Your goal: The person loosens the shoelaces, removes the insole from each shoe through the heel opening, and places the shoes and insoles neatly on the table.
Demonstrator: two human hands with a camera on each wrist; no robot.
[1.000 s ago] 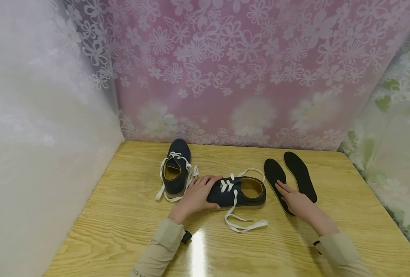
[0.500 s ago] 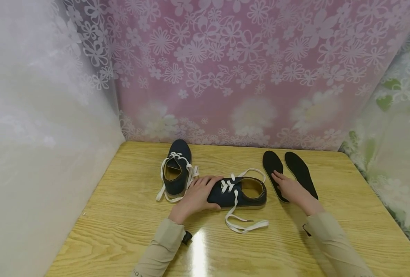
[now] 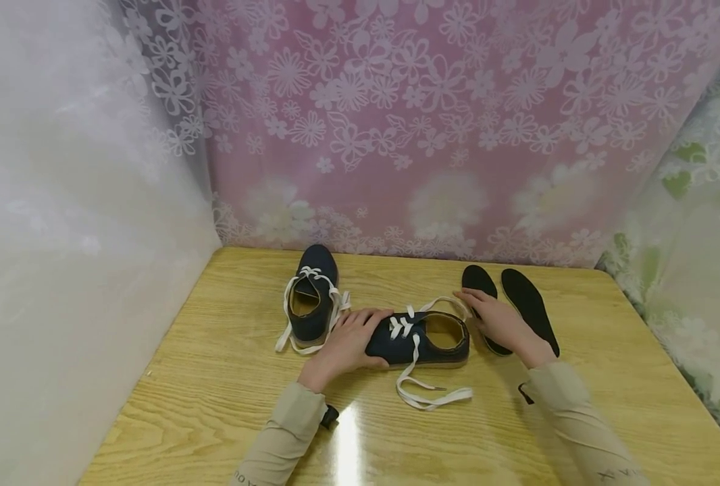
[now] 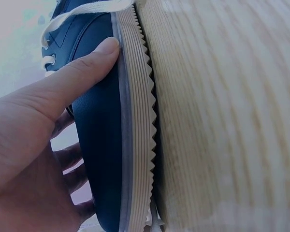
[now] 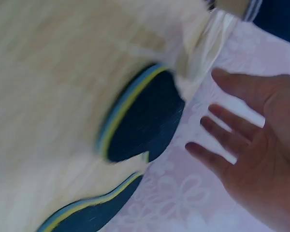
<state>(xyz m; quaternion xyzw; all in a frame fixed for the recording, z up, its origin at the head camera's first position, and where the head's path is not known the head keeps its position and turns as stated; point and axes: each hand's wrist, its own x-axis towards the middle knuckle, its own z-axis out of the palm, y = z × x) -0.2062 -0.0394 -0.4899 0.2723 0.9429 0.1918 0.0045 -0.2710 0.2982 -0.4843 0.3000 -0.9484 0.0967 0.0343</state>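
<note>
My left hand (image 3: 343,345) grips the toe of a navy lace-up shoe (image 3: 386,347), which lies sideways on the table with its opening to the right. In the left wrist view the thumb (image 4: 94,58) presses the near side of the upper and the other fingers lie on the far side. Over the nearer black insole (image 3: 478,278), beside the shoe's heel, hovers my right hand (image 3: 502,327). Its fingers are extended and hold nothing in the right wrist view. That view also shows the insole's (image 5: 150,116) blue and yellow edge.
A second black insole (image 3: 529,304) lies just right of the first. The other navy shoe (image 3: 317,260) stands at the back left, toe away. Loose white laces (image 3: 427,403) trail on the wooden table (image 3: 214,378). A pink flowered curtain (image 3: 360,135) hangs behind.
My right hand first pushed the nearer insole away from me, level with the other. It then left that insole and shifted left towards the shoe's heel. My left hand has stayed put.
</note>
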